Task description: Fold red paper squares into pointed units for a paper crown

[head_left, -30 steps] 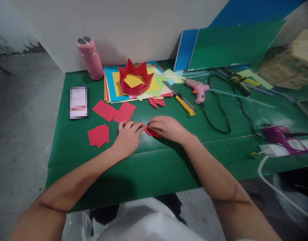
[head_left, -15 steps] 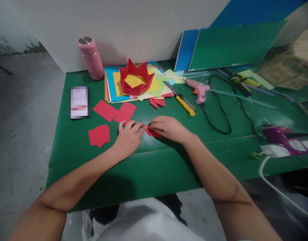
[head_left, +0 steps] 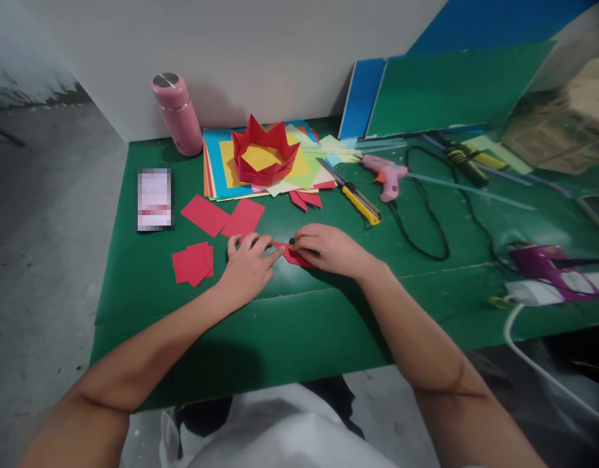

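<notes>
On the green tabletop, a small folded piece of red paper [head_left: 298, 259] lies between my two hands. My left hand [head_left: 247, 265] bears on its left end with thumb and index finger, the other fingers curved and spread. With its fingers pinched together, my right hand [head_left: 331, 250] holds the paper's right part and covers some of it. Red paper rectangles [head_left: 205, 215] lie just beyond my left hand, and a small pile of red squares [head_left: 193, 264] is to its left. A red folded-paper ring with pointed tips [head_left: 265, 174] stands on coloured sheets [head_left: 214, 172] farther back.
A yellow utility knife [head_left: 360, 203] with its blade out and a pink glue gun [head_left: 384, 175] with a black cord lie at the right. A pink bottle [head_left: 177, 120] and a blurred-out rectangular item [head_left: 154, 198] are at the left. A white power strip [head_left: 533, 292] sits far right.
My left fingers have shifted and spread slightly at the red paper. My right fingers have moved a little on it; everything else stays in place.
</notes>
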A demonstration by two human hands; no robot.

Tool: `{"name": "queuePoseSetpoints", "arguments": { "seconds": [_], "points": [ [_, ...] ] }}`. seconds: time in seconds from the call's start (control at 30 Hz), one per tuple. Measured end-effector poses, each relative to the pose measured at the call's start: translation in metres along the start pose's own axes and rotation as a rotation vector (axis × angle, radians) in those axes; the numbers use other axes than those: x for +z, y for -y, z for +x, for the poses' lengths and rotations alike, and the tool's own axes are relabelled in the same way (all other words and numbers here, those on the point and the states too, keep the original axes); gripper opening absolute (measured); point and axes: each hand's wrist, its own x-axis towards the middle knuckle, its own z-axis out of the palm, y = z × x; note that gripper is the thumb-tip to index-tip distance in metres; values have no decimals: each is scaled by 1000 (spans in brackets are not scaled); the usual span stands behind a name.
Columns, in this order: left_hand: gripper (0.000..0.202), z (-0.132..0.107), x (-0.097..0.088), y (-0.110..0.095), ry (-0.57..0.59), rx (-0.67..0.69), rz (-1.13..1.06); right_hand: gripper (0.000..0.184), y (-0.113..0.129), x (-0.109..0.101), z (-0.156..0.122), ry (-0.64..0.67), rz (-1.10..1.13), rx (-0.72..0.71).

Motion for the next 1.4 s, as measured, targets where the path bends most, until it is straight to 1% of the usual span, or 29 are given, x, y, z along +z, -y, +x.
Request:
{"name": "queuePoseSetpoints", "arguments": {
  "seconds": [0.17,0.4,0.6,0.73,0.87,1.0,1.13,1.23,1.33,1.37,1.4],
  "points": [
    [43,1,-1,0,17,16,-18,24,-1,1,0,-10,4,-9],
    [42,3,-7,-2,23,18,-17,21,3,-6,0,44,26,35],
    [42,1,-3,-1,14,38,-8,19,1,-13,-2,40,114,135],
    [42,0,0,-1,15,34,-11,24,-4,-9,-3,-3,156,86],
    [44,0,-1,-2,25,20,-1,35,-6,-1,-2,12,69,35],
    [43,0,-1,-3,36,9,12,34,-9,-3,-3,19,-24,45],
    [47,0,1,-5,47,-18,41,34,-8,-8,-4,22,-80,34],
    [48,1,1,-5,54,-20,64,30,-2,-5,-3,5,-29,95],
    [48,1,0,-4,46,-10,65,19,4,0,1,2,30,193],
    [48,1,0,-4,44,-5,61,18,6,2,2,12,40,224],
    [47,1,0,-3,43,-1,56,20,8,4,3,21,46,249]
  ]
}}
